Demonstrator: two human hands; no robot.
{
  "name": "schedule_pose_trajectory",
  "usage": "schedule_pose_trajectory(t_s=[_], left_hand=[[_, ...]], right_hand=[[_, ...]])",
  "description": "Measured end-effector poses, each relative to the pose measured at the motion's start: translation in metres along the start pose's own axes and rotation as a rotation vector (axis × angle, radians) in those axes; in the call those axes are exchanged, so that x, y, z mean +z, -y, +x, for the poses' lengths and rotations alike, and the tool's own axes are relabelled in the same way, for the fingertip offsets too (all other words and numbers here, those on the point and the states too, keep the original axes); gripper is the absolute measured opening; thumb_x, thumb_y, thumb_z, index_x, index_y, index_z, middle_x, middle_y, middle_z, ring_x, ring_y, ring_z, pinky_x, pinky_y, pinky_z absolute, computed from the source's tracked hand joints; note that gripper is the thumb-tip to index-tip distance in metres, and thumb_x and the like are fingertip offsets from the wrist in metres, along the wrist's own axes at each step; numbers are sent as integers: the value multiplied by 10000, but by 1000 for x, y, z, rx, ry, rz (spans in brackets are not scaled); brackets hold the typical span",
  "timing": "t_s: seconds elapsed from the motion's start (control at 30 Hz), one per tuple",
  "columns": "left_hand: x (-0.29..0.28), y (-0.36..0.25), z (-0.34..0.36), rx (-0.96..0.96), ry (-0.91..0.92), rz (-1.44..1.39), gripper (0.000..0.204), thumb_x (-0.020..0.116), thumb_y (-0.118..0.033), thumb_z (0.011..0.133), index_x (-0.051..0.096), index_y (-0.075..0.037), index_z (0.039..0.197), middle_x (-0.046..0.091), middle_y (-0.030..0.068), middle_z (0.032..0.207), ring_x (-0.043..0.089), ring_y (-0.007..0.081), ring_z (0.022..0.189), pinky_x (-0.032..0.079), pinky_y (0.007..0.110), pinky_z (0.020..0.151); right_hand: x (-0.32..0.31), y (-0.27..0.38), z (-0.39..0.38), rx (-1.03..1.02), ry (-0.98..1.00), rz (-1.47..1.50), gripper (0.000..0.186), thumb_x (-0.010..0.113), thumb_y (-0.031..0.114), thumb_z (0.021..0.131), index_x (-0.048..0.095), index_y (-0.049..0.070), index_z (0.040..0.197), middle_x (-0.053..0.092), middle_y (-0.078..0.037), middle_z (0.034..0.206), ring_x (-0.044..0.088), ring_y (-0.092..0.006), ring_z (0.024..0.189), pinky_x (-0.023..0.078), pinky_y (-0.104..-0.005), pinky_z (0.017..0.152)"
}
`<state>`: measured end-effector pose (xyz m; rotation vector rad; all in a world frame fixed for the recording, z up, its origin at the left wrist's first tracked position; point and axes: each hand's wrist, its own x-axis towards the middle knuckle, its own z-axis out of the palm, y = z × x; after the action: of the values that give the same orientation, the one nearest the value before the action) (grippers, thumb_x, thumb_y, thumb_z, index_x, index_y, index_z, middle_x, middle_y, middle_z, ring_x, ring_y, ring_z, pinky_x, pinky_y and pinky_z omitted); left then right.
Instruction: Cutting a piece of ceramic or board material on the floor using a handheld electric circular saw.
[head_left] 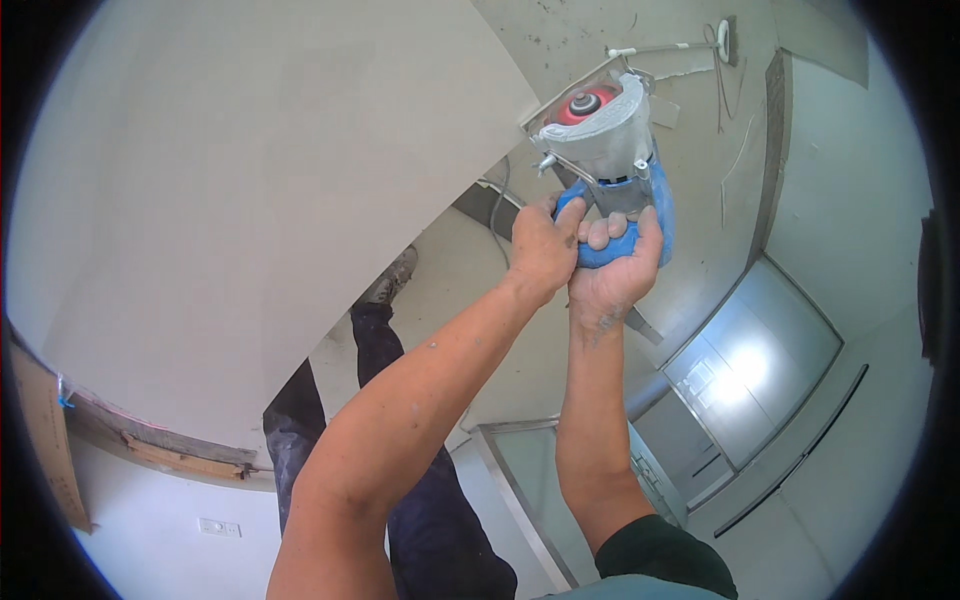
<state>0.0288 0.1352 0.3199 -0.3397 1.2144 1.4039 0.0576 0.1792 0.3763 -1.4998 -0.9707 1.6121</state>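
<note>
Both of my hands are closed around the blue handle of a handheld circular saw (610,140). It has a dusty silver guard and a red hub with a dark centre bolt. My left hand (545,245) grips the handle's left side, its thumb up along the blue casing. My right hand (620,265) wraps its fingers through the handle from the right. The saw's flat base plate meets the corner of a large pale board (300,180), which fills the upper left. The blade itself is mostly hidden by the guard.
A grey cable (500,210) hangs below the saw. A shoe (395,275) and dark trouser legs (430,520) stand under the board. A white-handled tool (720,45) lies on the dusty floor. A cardboard sheet (45,440) leans at left, near a wall socket (220,527).
</note>
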Motion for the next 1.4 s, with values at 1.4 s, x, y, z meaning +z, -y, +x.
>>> schedule_pose_trajectory(t_s=[1.4], left_hand=[[2,-7,-8,-16,-27,-63,340,590,-234,914,636,92,996,622,93,811,513,128,762,467,322,688]], right_hand=[[5,5,-4,43,18,54,124,509,236,957,486,122,999,452,-5,666,457,-145,555,439,-341,582]])
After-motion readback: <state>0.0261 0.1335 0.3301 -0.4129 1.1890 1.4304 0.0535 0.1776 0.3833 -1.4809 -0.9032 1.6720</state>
